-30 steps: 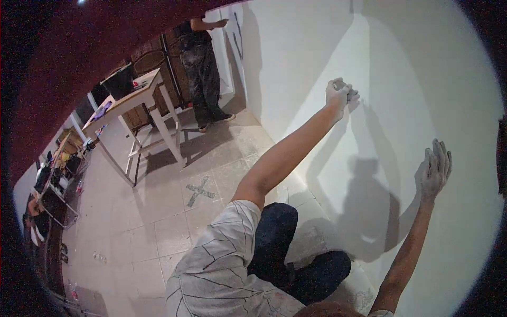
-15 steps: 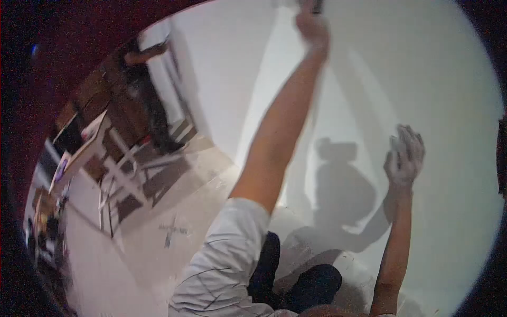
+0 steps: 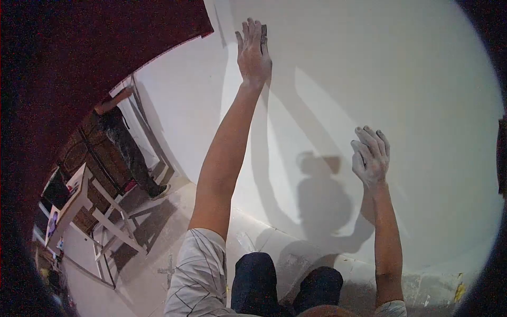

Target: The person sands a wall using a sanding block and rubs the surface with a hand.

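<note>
High on the white wall (image 3: 422, 84), my left hand (image 3: 254, 55) is coated in pale dust. Its fingers lie over a small dark block (image 3: 264, 35), which shows along the hand's right edge against the wall; most of the block is hidden. My right hand (image 3: 373, 158), also dusty, rests lower and further right at the same wall. Its fingers are apart and slightly bent, and nothing shows in them.
At the left, another person (image 3: 127, 142) stands by the wall beside a wooden table (image 3: 79, 203) with things on it. My bent knees (image 3: 255, 282) are close to the wall's base. A dark red edge (image 3: 174, 21) covers the upper left of the view.
The view has turned to the right. My left hand has risen along the wall and its fingers have straightened over the block. My right hand has stayed near the wall, its fingers more spread.
</note>
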A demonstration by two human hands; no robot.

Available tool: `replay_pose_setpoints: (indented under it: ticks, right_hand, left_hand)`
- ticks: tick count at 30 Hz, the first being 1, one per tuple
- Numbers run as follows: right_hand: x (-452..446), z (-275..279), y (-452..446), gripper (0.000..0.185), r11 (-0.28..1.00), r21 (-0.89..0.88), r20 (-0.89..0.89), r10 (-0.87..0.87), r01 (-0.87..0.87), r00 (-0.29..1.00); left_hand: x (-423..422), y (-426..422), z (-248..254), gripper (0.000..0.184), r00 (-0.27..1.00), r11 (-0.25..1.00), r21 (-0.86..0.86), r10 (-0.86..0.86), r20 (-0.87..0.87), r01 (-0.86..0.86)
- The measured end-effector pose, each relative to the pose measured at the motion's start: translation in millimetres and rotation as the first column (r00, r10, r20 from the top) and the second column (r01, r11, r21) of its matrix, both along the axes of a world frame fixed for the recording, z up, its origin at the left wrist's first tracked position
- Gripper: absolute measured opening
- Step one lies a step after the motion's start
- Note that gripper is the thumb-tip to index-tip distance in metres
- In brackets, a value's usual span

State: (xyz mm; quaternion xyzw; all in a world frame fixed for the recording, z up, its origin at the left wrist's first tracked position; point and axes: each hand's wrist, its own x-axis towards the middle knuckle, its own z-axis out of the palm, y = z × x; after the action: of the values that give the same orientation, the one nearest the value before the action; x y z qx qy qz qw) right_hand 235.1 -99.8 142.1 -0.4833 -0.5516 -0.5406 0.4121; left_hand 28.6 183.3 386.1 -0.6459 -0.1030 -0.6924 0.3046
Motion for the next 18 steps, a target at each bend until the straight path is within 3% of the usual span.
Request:
replay_pose_setpoints:
  ticks: [2, 4, 5, 7, 10, 13, 18]
  right_hand:
    - [1, -2, -4, 0.029, 1.0, 0.013, -0.001, 0.012, -0.012, 1.0]
    - [0, -2, -3, 0.029, 1.0, 0.012, 0.0, 0.01, -0.01, 1.0]
    - [0, -1, -2, 0.03, 1.0, 0.017, -0.005, 0.009, -0.009, 1.0]
    - [-1, 1, 1, 0.03, 1.0, 0.014, 0.002, -0.003, 0.003, 1.0]
    - [-2, 0, 2, 0.029, 0.999, 0.004, 0.002, -0.039, 0.039, 0.999]
    - [-3, 1, 1, 0.029, 0.999, 0.001, 0.003, -0.054, 0.054, 0.999]
    - [-3, 1, 0, 0.027, 0.997, -0.025, -0.005, -0.068, 0.068, 0.998]
  left_hand:
    - [-1, -18, 1, 0.061, 1.0, 1.0, 0.02, 0.008, -0.004, -0.008]
    - [-3, -25, -2, 0.052, 0.959, 0.907, -0.344, -0.278, -0.056, 0.243]
    - [-2, -19, -3, 0.052, 0.958, 0.906, -0.345, -0.28, -0.054, 0.245]
    - [-4, -10, 0, 0.057, 0.985, 0.974, -0.183, -0.152, -0.087, 0.134]
    - [-2, -4, 1, 0.058, 0.979, 0.976, -0.139, -0.183, -0.086, 0.17]
    - [1, -12, -2, 0.058, 0.968, 0.943, -0.236, -0.249, -0.038, 0.234]
    - [2, -14, -6, 0.057, 0.953, 0.934, -0.212, -0.302, -0.034, 0.288]
